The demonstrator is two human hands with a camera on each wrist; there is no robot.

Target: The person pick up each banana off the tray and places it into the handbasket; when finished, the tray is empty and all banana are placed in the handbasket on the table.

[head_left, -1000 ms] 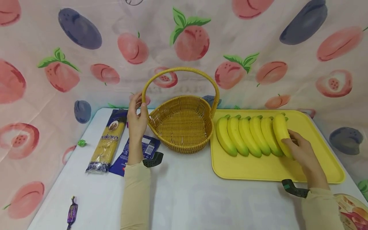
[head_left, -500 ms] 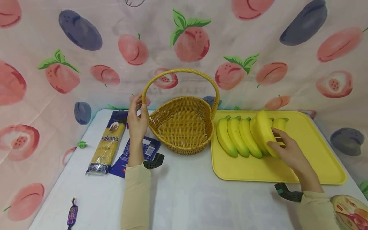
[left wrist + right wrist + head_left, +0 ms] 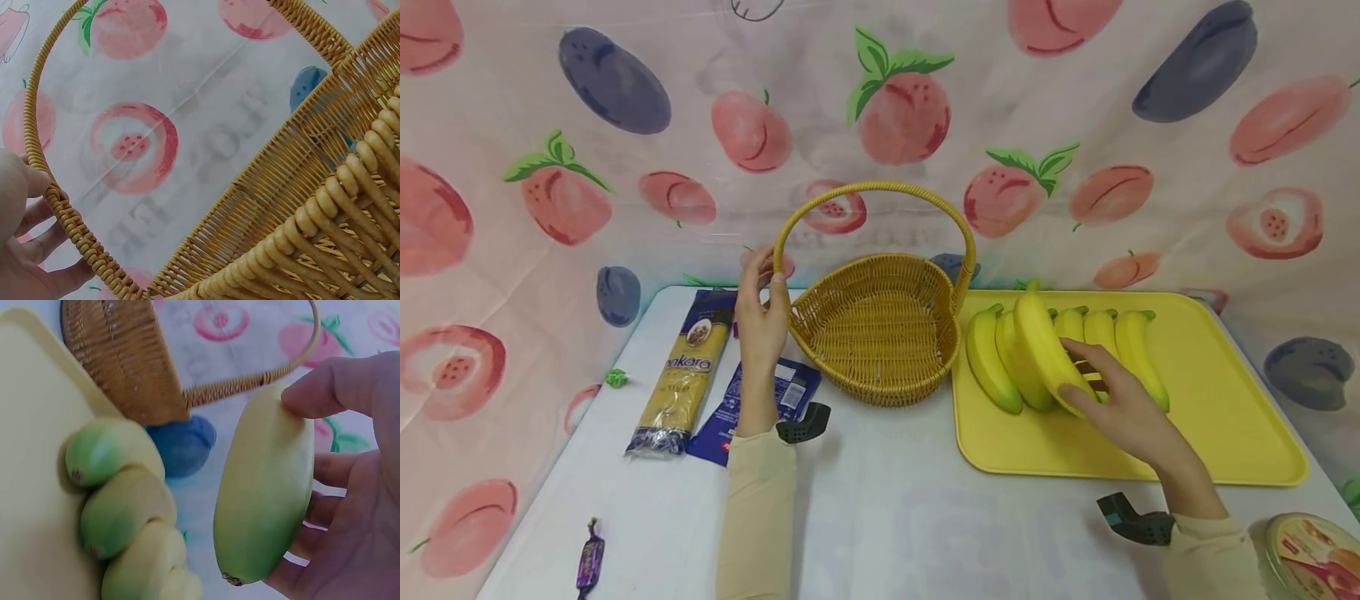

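Observation:
My right hand [image 3: 1131, 412] pinches a yellow banana [image 3: 1047, 346] between thumb and fingers, lifted over the other bananas. In the right wrist view the held banana [image 3: 265, 487] shows its green tip, and the thumb presses near its upper end. Several bananas [image 3: 990, 362] lie side by side on the yellow tray [image 3: 1232, 400], partly hidden by the held one. At the left, my left hand [image 3: 762, 321] grips the handle of a woven wicker basket [image 3: 880, 342] near its base. In the left wrist view, fingers lie behind the handle [image 3: 78, 231] and the thumb touches it. Nothing lies inside the basket.
Left of the basket lie a pasta packet [image 3: 681, 375] and a dark blue packet [image 3: 790, 387], partly behind the left forearm. A purple wrapped candy [image 3: 591, 558] is at front left. A round tub [image 3: 1315, 554] stands at front right. Fruit-print cloth [image 3: 880, 100] hangs behind.
My right hand has lifted the banana from the right end of the row and carried it left over the others, toward the basket. My left hand stays at the handle.

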